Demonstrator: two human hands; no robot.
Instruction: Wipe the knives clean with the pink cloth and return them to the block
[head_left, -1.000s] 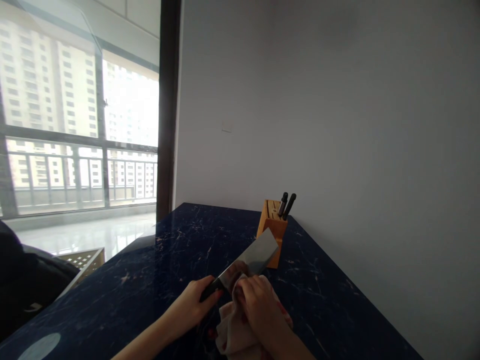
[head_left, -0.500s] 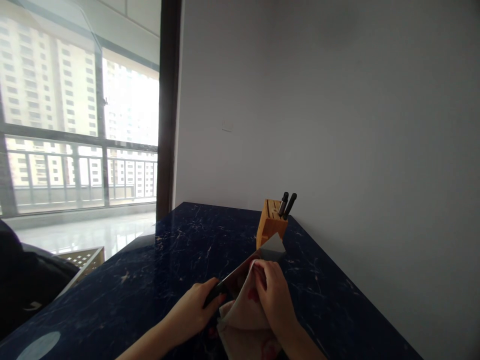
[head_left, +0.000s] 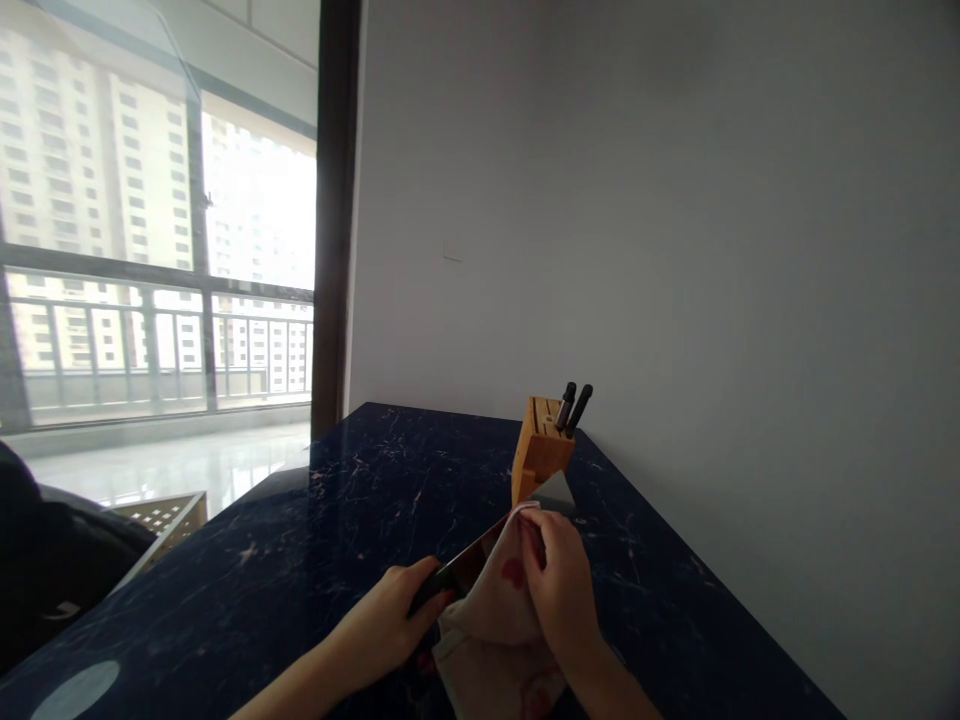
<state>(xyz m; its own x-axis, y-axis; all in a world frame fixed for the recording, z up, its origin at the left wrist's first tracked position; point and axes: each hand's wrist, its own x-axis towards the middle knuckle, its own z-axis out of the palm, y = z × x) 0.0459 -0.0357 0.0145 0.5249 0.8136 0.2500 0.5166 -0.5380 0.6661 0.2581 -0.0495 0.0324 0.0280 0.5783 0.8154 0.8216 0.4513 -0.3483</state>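
My left hand [head_left: 397,610] is wrapped round the black handle of a wide-bladed kitchen knife [head_left: 474,562]. The blade slants up and away to the right, its tip end showing beyond the cloth. A pale cloth with red patches [head_left: 499,615] is draped over the blade's middle and hangs down towards me. My right hand [head_left: 556,570] pinches this cloth against the blade near the tip. Just beyond the blade stands a wooden knife block [head_left: 541,450], with two black-handled tools [head_left: 576,408] in its slots.
Everything stands on a dark blue marbled table [head_left: 397,470]. A grey wall [head_left: 712,300] runs along its right side and far end. At the left are a dark cloth-like object [head_left: 60,570], a perforated beige panel [head_left: 169,520] and a large window [head_left: 255,210]. A pale round patch [head_left: 79,690] shows at the lower left.
My right hand has slid the cloth a little up the blade towards its tip, so less of the tip end shows. The left hand keeps its hold on the handle.
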